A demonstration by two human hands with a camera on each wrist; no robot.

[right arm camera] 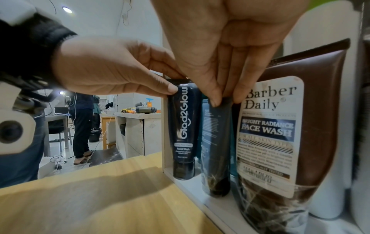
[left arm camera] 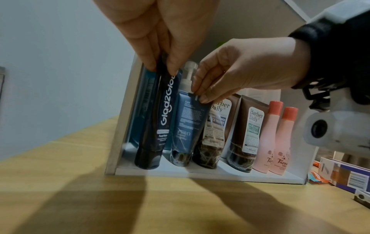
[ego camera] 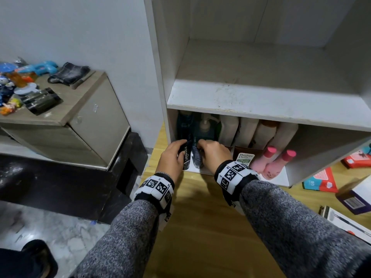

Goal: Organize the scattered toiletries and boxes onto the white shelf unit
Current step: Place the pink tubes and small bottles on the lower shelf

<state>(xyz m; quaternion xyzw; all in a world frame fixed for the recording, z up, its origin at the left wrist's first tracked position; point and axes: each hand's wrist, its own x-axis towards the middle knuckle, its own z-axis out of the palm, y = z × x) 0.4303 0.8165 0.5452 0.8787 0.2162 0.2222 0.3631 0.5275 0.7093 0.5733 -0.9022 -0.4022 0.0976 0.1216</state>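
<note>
Left hand [ego camera: 172,157] pinches the crimped top end of a black Glad2Glow facial wash tube [left arm camera: 158,120] between thumb and fingertips; the tube stands cap-down at the far left of the lowest compartment of the white shelf unit [ego camera: 261,101], directly below the hand and just beside the unit's left wall. Right hand [ego camera: 213,154] pinches the top edge of a dark blue-grey tube [left arm camera: 188,123] in the same manner; this tube also stands cap-down, immediately to the right of the Glad2Glow tube, and leans slightly at its top. Both tubes hang beneath the fingertips of their respective hands, with their caps on the compartment floor. To the right, in sequence along the front row, stand a brown Barber Daily Bright Radiance face wash tube [right arm camera: 280,134], touching or nearly touching the blue-grey tube, a second brown Barber Daily tube [left arm camera: 248,131], and two pink bottles with coral caps [left arm camera: 277,137]. A pump-top bottle [left arm camera: 187,76] and several white bottles [ego camera: 249,131] occupy the back row. The shelf unit rests on a pale wooden surface [ego camera: 200,227], where red boxes [ego camera: 321,180] and a purple-and-white box [ego camera: 355,197] lie to the right of the unit. The shelf above the lowest compartment carries nothing visible.
</note>
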